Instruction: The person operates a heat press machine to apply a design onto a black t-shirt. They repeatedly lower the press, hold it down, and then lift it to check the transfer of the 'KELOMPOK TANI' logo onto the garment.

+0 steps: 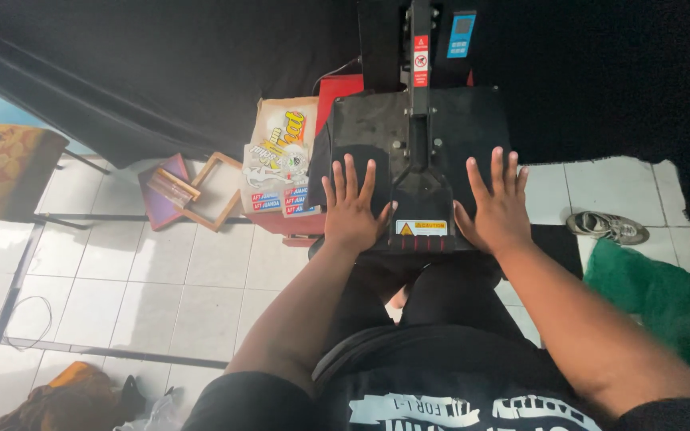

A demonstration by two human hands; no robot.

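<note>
My left hand and my right hand lie flat on the black upper plate of the heat press, in the middle of the frame, with the fingers spread wide and holding nothing. Between my hands runs the black handle arm of the press, and at its near end sits a small white and yellow rectangular warning label. Higher on the arm is a narrow red and white sign, and beside it a blue rectangular control panel. Left of the press lie printed sheets in beige, yellow and white, with small blue and red stickers at their lower edge. On the tiled floor at the left rest wooden frames.
</note>
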